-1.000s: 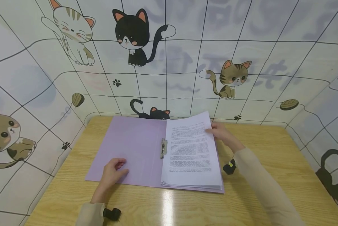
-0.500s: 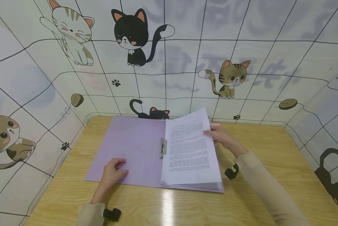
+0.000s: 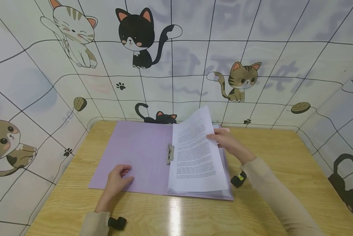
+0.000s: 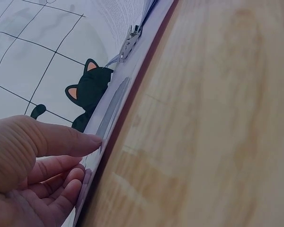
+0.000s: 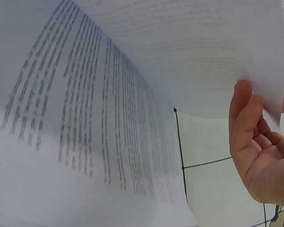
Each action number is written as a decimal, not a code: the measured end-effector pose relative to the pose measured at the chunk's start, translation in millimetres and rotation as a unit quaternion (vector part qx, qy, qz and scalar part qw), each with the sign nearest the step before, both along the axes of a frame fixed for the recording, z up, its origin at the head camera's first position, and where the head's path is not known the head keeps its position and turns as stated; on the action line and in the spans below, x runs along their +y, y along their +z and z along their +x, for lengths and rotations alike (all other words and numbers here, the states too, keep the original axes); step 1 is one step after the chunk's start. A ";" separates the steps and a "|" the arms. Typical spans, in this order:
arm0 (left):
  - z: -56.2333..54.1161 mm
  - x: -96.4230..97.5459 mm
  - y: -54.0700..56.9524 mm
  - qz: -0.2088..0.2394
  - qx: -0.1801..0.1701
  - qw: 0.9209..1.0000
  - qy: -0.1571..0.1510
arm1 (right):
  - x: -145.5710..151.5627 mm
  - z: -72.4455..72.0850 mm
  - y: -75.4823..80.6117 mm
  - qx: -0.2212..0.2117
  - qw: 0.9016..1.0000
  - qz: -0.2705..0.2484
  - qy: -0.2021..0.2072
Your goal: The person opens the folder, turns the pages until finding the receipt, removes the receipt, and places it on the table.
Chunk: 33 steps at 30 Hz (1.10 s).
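Note:
A lilac folder (image 3: 141, 157) lies spread flat on the wooden table, with a metal clip (image 3: 171, 154) along its spine. On its right half is a stack of printed sheets; the top sheet (image 3: 194, 157) is lifted at its right edge. My right hand (image 3: 228, 142) pinches that edge between thumb and fingers, and the right wrist view shows printed text on the page (image 5: 85, 94) underneath. My left hand (image 3: 117, 178) rests on the lower left of the folder cover, its fingers loosely bent and holding nothing. In the left wrist view its fingertips lie right at the cover's edge.
The wooden table (image 3: 200, 216) stretches around the folder. Behind it and on both sides stand walls (image 3: 191, 65) printed with cats and grid lines. A pink tab (image 3: 227, 130) sticks out past the folder's upper right edge. A small black camera is worn on each wrist.
My right hand has moved left and raised the top sheet's right edge, so its far corner curls higher and sheets below show at the right. My left hand has stayed in place.

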<state>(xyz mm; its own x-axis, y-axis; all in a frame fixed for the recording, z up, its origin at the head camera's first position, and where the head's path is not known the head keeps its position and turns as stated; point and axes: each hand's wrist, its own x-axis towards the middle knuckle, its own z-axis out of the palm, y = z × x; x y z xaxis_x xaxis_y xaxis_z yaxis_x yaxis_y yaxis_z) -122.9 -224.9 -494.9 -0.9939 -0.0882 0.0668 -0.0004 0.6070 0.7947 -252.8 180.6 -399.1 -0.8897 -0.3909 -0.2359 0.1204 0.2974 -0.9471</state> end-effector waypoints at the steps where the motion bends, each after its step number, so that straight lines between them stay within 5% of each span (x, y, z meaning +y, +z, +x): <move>1: 0.0 0.1 0.2 0.000 0.001 1.000 0.000 | -2.1 0.4 1.4 0.000 1.000 -0.002 0.001; 25: -4.3 2.6 2.7 -0.021 0.017 1.000 -0.001 | -53.6 2.1 23.6 -0.006 0.998 -0.066 -0.007; 33: -12.1 11.0 16.7 -0.037 0.076 0.996 -0.011 | -70.3 -2.7 25.5 -0.004 0.998 -0.070 -0.002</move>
